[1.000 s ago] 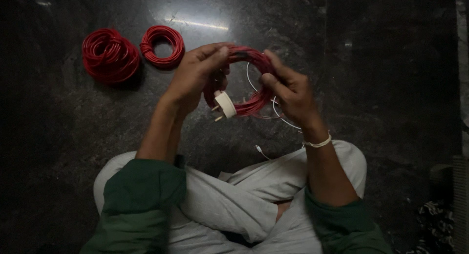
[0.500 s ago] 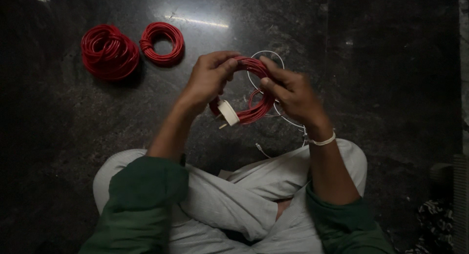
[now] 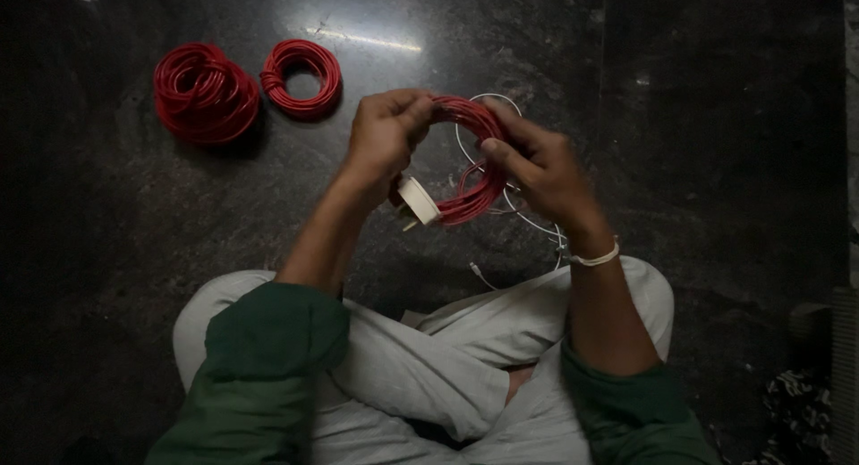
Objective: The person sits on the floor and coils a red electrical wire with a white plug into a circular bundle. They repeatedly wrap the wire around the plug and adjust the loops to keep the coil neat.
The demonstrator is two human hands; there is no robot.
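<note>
Held item: coil of red insulated wire with a white two-pin plug (image 3: 465,161), raised above the dark polished stone floor (image 3: 680,125), in front of the seated person's crossed legs.
Left hand (image 3: 383,141): fingers closed over the coil's upper left arc; the plug (image 3: 418,201) hangs just below the palm.
Right hand (image 3: 537,165): fingers pinched shut on the coil's right side.
Change: since the earlier frames the loops sit tighter and more gathered, and both hands have moved closer over the top arc; bundling reads as well along.
Also changed: thin white cable (image 3: 528,219) on the floor behind the coil shows more of its loop than a second ago.
Unchanged: large loose red wire bundle (image 3: 206,91) and small neat red wire ring (image 3: 301,76) lie side by side at far left, well apart from the hands.
</note>
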